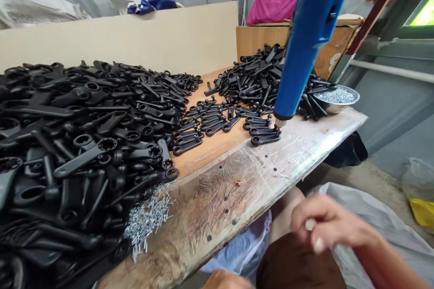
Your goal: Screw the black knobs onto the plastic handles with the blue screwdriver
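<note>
My right hand (327, 226) is over my lap, off the front edge of the bench, smeared by motion. Its fingers are curled in toward the thumb; a pale spot shows between them, and I cannot make out what it is. Only the back of my left hand (228, 280) shows at the bottom edge, its fingers out of frame. A blue electric screwdriver (300, 54) stands tilted over the bench, its tip by a row of black crank handles (266, 139). Neither hand touches it. More black handles (186, 145) lie in rows to the left.
A large heap of black handles (84, 113) covers the bench's left side, with loose silver screws (149, 219) at its front. A second heap (257, 76) lies behind the screwdriver. A bowl of screws (337, 95) sits at the right. Plastic sheeting (383, 230) lies below.
</note>
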A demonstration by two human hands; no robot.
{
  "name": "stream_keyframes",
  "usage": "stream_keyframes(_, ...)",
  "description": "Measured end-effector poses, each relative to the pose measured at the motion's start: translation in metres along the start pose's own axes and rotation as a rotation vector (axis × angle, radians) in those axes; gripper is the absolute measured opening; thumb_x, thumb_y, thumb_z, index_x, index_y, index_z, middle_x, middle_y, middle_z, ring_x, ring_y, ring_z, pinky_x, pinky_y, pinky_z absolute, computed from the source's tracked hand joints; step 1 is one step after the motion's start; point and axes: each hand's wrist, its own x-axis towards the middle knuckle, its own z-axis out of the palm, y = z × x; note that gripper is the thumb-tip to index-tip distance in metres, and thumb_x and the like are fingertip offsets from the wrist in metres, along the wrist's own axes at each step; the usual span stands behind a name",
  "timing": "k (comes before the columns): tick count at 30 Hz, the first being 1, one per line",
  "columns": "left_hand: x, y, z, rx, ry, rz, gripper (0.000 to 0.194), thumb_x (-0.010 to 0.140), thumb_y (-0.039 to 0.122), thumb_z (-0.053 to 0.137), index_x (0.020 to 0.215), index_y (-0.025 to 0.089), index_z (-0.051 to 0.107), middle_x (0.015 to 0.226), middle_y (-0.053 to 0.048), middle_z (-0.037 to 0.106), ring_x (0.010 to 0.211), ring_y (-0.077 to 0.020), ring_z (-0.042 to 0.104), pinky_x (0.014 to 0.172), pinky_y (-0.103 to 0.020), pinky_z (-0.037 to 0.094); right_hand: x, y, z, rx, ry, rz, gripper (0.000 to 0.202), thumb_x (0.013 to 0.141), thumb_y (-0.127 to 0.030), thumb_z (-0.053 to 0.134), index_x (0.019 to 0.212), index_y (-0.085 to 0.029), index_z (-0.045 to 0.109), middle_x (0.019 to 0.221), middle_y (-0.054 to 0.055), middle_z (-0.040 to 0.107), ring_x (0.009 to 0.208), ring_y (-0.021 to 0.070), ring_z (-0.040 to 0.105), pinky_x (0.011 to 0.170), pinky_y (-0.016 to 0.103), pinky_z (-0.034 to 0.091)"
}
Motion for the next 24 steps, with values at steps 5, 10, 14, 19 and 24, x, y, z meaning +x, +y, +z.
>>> stream_keyframes(5,0.037,0.081,-0.117,0.193,0.498,0.396,0.028,0.087,0.036,0.046,0.104,0.024,0.064,0.113,-0.001,0.064,0.104,-0.0195,0.058,0.093,-0.031,0.044,0.026,-0.046,-0.07,0.065,1.08,-0.511,0.017,0.062,-0.028,0.077,0.076,-0.021,0.07,0.063,-0.001,0.064,0.058,0.0129,0.057,0.058,0.026,0.047)
stream_keyframes(10,0.134,0.13,-0.171,0.428,0.556,0.469,0.065,0.068,0.051,0.067,0.121,0.017,0.052,0.123,-0.01,0.054,0.116,-0.0298,0.046,0.101,-0.043,0.037,0.099,-0.035,-0.113,0.163,0.939,-0.37,0.053,0.074,-0.051,0.058,0.117,-0.02,0.059,0.109,0.009,0.067,0.097,0.0212,0.062,0.081,0.037,0.05)
stream_keyframes(14,0.18,0.139,-0.169,0.549,0.548,0.432,0.091,0.062,0.067,0.066,0.128,0.008,0.043,0.127,-0.019,0.047,0.12,-0.0377,0.04,0.102,-0.052,0.03,0.136,-0.02,-0.125,0.214,0.88,-0.296,0.066,0.078,-0.063,0.045,0.128,-0.02,0.05,0.132,0.01,0.055,0.12,0.0248,0.052,0.099,0.044,0.042)
stream_keyframes(19,0.194,0.137,-0.171,0.587,0.544,0.421,0.094,0.064,0.072,0.062,0.132,0.012,0.039,0.131,-0.018,0.043,0.121,-0.0393,0.039,0.102,-0.052,0.03,0.152,-0.026,-0.129,0.178,0.799,-0.365,0.058,0.08,-0.065,0.042,0.114,-0.02,0.057,0.127,0.006,0.057,0.122,0.0229,0.048,0.106,0.04,0.036)
stream_keyframes(24,0.207,0.131,-0.181,0.61,0.487,0.507,0.096,0.067,0.07,0.062,0.14,0.016,0.032,0.145,-0.016,0.033,0.133,-0.0371,0.028,0.109,-0.048,0.02,0.159,-0.035,-0.126,0.113,0.695,-0.479,0.034,0.085,-0.05,0.044,0.086,-0.021,0.062,0.098,0.0,0.065,0.108,0.0189,0.054,0.101,0.034,0.041)
